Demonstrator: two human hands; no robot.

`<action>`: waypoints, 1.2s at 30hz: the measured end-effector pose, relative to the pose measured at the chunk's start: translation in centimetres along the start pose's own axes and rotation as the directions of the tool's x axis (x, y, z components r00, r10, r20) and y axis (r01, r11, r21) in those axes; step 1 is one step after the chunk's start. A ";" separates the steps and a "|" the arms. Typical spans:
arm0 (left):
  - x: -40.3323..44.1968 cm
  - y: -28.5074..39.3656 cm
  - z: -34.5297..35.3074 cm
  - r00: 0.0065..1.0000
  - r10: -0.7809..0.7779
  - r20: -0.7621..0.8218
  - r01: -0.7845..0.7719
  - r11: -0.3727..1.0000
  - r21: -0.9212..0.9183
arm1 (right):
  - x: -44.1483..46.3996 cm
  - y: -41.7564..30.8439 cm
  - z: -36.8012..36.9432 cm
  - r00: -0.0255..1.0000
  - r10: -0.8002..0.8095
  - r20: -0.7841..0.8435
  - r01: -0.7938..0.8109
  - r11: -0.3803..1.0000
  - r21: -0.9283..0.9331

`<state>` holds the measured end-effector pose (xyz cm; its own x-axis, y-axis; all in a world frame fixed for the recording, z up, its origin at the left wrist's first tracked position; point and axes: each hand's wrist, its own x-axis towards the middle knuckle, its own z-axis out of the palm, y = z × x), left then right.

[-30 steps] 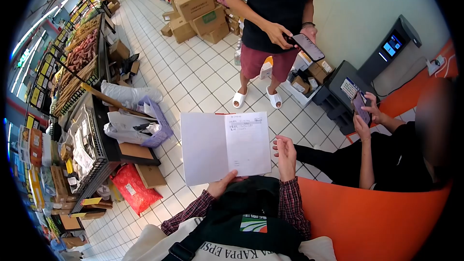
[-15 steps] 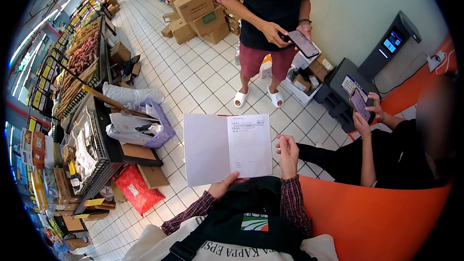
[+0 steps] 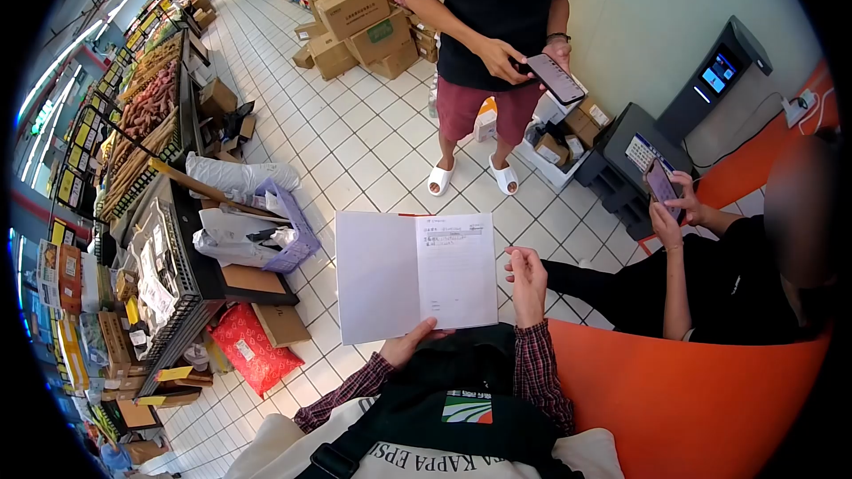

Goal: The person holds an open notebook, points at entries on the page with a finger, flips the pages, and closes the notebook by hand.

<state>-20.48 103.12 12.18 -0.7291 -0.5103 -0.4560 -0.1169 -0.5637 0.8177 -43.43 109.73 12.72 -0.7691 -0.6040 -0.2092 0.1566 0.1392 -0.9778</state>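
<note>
An open notebook (image 3: pixel 377 277) lies spread in front of my body, with a blank left page and some handwriting and print near the top of its right page. My left hand (image 3: pixel 410 341) grips its bottom edge near the fold, thumb on the page and fingers beneath. Just right of the notebook, my right hand (image 3: pixel 527 284) is raised with its fingers loosely curled, apart from the pages. Whether anything small is between those fingers cannot be made out.
A person (image 3: pixel 506 22) stands ahead holding a phone (image 3: pixel 556 79). At right another person's hands hold a phone (image 3: pixel 661 186). An orange surface (image 3: pixel 674 408) is beside me. Left are a purple basket (image 3: pixel 293 231), a red package (image 3: pixel 253 350) and produce shelves. Cartons (image 3: pixel 355 9) are stacked behind.
The notebook and my hands have shifted very slightly in view. The standing person's phone is a little lower and further left than a second ago.
</note>
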 end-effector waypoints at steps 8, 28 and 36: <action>0.0 0.0 0.3 1.000 -0.018 0.010 0.018 1.000 -0.011 | 0.0 0.1 0.1 1.000 -0.006 -0.001 0.006 1.000 0.009; 0.1 -0.2 0.3 0.998 -0.047 0.034 0.048 0.998 -0.027 | 0.1 0.2 -0.1 1.000 0.006 -0.002 -0.006 1.000 0.020; 0.2 -0.5 0.3 0.998 -0.057 0.020 0.058 0.998 -0.033 | 0.2 0.2 -0.2 1.000 -0.001 -0.002 0.001 1.000 0.024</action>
<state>-20.75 103.50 11.84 -0.7345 -0.4643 -0.4948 -0.1362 -0.6135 0.7779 -43.66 109.82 12.46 -0.7704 -0.6026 -0.2084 0.1706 0.1203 -0.9780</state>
